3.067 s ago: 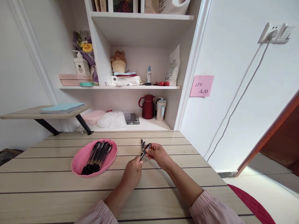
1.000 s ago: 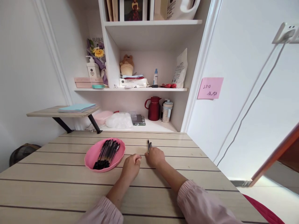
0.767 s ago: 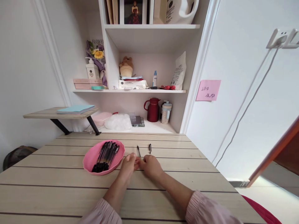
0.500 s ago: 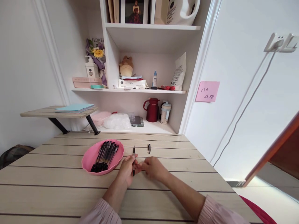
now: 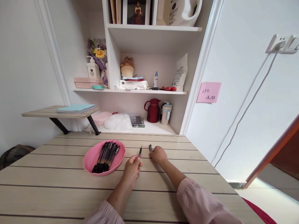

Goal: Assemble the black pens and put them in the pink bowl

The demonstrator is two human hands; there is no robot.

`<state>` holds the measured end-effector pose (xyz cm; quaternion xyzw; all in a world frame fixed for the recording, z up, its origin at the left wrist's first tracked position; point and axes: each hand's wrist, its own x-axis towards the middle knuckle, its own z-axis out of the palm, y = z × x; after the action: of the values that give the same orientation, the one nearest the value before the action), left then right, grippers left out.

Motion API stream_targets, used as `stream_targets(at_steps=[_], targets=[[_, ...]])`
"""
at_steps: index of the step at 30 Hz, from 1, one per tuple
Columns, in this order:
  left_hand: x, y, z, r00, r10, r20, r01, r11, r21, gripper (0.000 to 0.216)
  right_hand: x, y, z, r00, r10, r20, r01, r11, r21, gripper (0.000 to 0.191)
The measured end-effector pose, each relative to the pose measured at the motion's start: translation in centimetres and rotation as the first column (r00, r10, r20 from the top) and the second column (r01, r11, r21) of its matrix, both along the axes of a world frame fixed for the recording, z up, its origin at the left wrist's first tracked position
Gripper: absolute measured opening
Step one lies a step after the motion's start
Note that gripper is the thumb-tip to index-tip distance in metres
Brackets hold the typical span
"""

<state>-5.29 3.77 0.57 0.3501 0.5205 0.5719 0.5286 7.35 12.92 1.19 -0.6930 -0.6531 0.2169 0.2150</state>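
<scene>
My left hand (image 5: 132, 168) is closed around an uncapped pen (image 5: 140, 151), its tip pointing away from me and its rear hidden in the fingers. To the right, my right hand (image 5: 159, 155) pinches the near end of a dark pen cap (image 5: 150, 147) at the table surface. Left of both hands sits a pink scalloped dish (image 5: 87, 158) on the table. A bundle of several capped black pens (image 5: 106, 157) lies in it.
A small raised shelf (image 5: 37, 112) with blue-covered papers (image 5: 76, 108) stands at the back left. Behind the table (image 5: 149, 202), a white shelf unit holds a red jug (image 5: 153, 110), a cup (image 5: 166, 114) and a plastic bag (image 5: 118, 121).
My right hand has moved forward from beside my left hand and taken hold of the pen cap. The pen in my left hand has shifted slightly right and tilted, with more of it covered.
</scene>
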Motion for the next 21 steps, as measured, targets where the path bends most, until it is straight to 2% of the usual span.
stream_targets(at_steps=[5,8,12,15,17,18,21], targets=[[0.1,0.0,0.0,0.997,-0.052,-0.056,0.052,0.999,0.004,0.04,2.3,-0.7,0.4,0.971,0.048,-0.236,-0.054,0.998,-0.016,0.005],[0.4,0.0,-0.2,0.992,-0.081,-0.098,0.084,0.996,0.023,0.037,3.3,-1.3,0.8,0.881,0.09,-0.464,-0.113,0.993,-0.021,0.005],[0.6,0.1,-0.7,0.982,-0.106,-0.155,0.115,0.992,0.049,0.033,3.7,-1.8,1.1,0.688,0.123,-0.716,-0.139,0.99,0.036,0.024],[0.6,0.2,-1.1,0.975,-0.12,-0.186,0.133,0.99,0.055,0.033,3.4,-2.1,1.1,0.458,0.093,-0.884,-0.136,0.99,0.033,0.028],[0.6,0.2,-1.3,0.971,-0.131,-0.202,0.144,0.988,0.053,0.033,3.2,-2.2,1.0,0.294,0.038,-0.955,-0.134,0.991,-0.001,0.029],[0.6,0.2,-1.3,0.968,-0.138,-0.21,0.151,0.987,0.051,0.033,3.1,-2.3,0.9,0.239,0.014,-0.971,-0.133,0.991,-0.018,0.029],[0.6,0.3,-1.4,0.958,-0.158,-0.238,0.176,0.983,0.052,0.032,2.7,-2.5,0.8,0.185,-0.014,-0.983,-0.14,0.989,-0.041,0.03]])
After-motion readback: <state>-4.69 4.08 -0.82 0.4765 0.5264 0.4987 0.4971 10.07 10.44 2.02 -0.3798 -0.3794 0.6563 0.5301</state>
